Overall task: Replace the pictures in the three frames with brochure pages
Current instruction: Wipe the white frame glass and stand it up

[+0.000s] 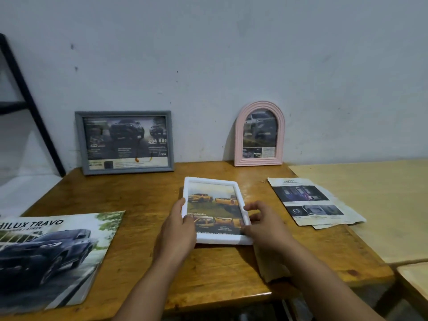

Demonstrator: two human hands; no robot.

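Nearest the front edge of the wooden table (143, 262), at its left corner, lies a truck brochure (48, 256), cover up, overhanging the left edge slightly. Just right of centre, a small brown paper piece (269, 266) lies flat beneath the right forearm. Both hands are clamped on the white frame (214, 210), which sits tilted at mid-table with its lower edge toward the person and shows a page of yellow trucks. The left hand (177, 230) grips the frame's left rail, thumb over the front. The right hand (262, 224) holds the right rail, fingers curled over its lower corner. Toward the right edge of the table lie loose brochure pages (312, 201), stacked unevenly, printed side up. At the back edge, leaning upright against the wall (208, 54), stand a grey frame (125, 142) at the left and a pink arched frame (259, 134) at the right, well apart, each showing a printed vehicle page. A paler table (382, 205) adjoins on the right.
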